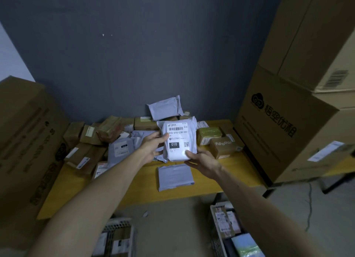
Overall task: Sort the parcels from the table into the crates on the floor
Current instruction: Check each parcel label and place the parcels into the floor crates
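1. Parcel (177,138), white mailer, "010" label toward camera, held upright above table (230,172), clear of its top.
2. Left hand (153,143) gripping parcel's 9 o'clock edge, thumb on front face.
3. Right hand (199,160) gripping 5 o'clock corner, thumb pressed on front.
4. Grey mailer (174,177) flat on table at 6 o'clock of parcel.
5. Left crate (117,223) at 7 o'clock, right crate (216,230) at 5 o'clock, on floor; both apparently part-filled, contents blurred.

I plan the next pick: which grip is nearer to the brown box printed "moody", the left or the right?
Right. The right grip holds the white parcel close to the brown box; the left grip holds the parcel's opposite edge, farther away.
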